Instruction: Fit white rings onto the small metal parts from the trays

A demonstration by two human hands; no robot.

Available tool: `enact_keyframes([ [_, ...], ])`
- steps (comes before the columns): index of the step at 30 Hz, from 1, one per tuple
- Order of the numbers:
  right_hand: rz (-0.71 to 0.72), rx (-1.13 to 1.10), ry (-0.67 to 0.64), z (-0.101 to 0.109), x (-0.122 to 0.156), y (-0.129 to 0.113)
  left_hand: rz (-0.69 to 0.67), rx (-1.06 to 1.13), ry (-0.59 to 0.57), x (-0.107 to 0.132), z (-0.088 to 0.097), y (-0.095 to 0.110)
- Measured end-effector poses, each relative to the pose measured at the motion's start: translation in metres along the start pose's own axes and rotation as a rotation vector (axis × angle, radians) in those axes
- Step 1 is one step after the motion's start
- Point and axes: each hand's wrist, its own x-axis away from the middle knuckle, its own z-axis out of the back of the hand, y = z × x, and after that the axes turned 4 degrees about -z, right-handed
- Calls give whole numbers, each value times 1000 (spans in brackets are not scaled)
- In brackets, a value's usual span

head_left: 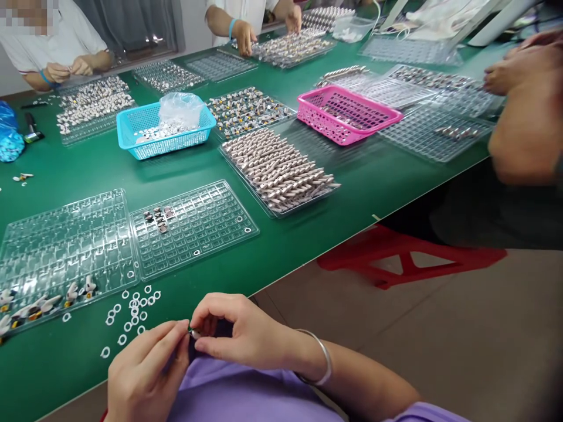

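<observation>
Close to my body, over the table's front edge, my two hands meet at the fingertips. A small rounded white earbud piece [194, 334] sits between the thumb and forefinger of my right hand [246, 331]. Against it, the fingers of my left hand [147, 366] are pinched together; what they hold is hidden. Left of the hands, several white rings [135, 310] lie loose on the green table [185, 293]. Beyond them is a clear tray [70, 240] with several earbud parts [44, 305] along its near edge. Next to it, another clear tray [197, 228] bears several small dark round parts [159, 217].
A tray of stacked white earbud stems [277, 170] stands mid-table. Behind it are a blue basket [165, 146] and a pink basket [347, 114]. Co-workers' hands [244, 38] work at the far side; another person's arm [528, 111] is at right, above a red stool [409, 255].
</observation>
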Motion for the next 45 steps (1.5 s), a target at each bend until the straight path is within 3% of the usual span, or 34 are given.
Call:
enact_keyframes([
  [4,86,13,64,-5,0,5,-10,6,16,-1,-1,-1],
  [9,299,116,117,-9,-1,8,36,38,2,-3,-1,1],
  [15,410,145,152,-14,-3,11,48,73,-6,-4,1,4],
  [22,522,191,276,-20,-2,18,192,210,2,-9,5,8],
  [26,514,138,270,-20,0,17,374,430,-30,-7,6,6],
  [31,533,101,242,-20,2,15,862,833,-101,1,2,2],
  [33,539,92,242,-20,2,15,979,946,-152,1,1,2],
  [39,507,-33,213,-21,1,18,846,968,-399,-4,2,10],
  [45,475,-53,221,-23,1,21,758,795,-417,2,3,14],
])
